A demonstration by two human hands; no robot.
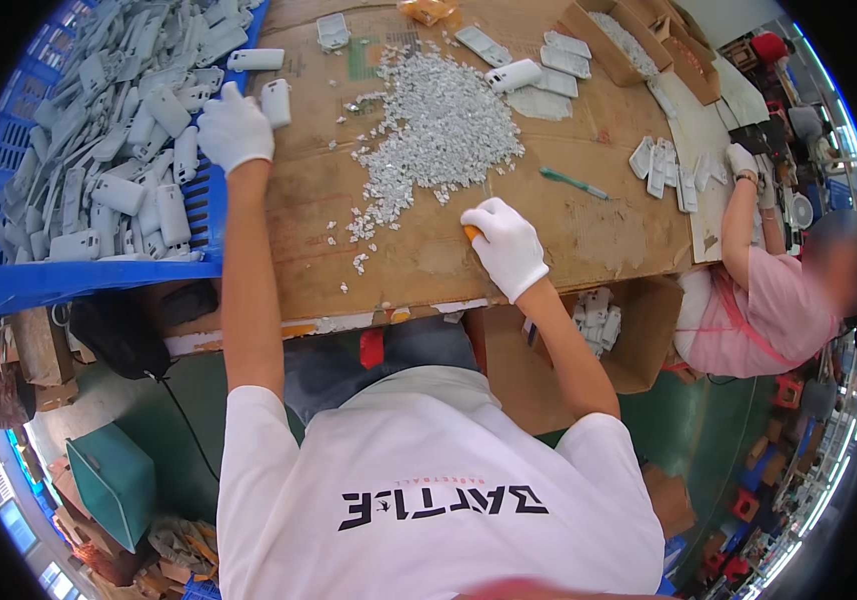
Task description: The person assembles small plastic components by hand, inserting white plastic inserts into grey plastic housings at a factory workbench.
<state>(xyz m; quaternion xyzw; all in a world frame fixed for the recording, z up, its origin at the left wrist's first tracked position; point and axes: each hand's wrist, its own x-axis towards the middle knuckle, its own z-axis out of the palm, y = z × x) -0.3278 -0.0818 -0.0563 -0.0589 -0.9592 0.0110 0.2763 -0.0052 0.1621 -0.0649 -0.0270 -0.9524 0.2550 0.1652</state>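
Observation:
My left hand (236, 130), in a white glove, reaches over the right rim of a blue crate (99, 272) heaped with white plastic casings (121, 193). Its fingers look partly stretched and apart, with nothing visible in them. Close beside it on the table lie a loose white casing (276, 103) and another casing (257, 60) at the crate's edge. My gloved right hand (507, 246) is closed around a small orange-handled tool (472, 232), most of it hidden in the fist. Ahead of that hand spreads a pile of small whitish plastic bits (444, 125).
Cardboard covers the table (589, 235). A green pen (574, 183) lies to the right. Stacked white casings (561, 62) and open cartons (617, 40) stand farther back. At right a co-worker in pink (764, 310) works with gloved hands. Below the edge sits a box (644, 345) of white parts.

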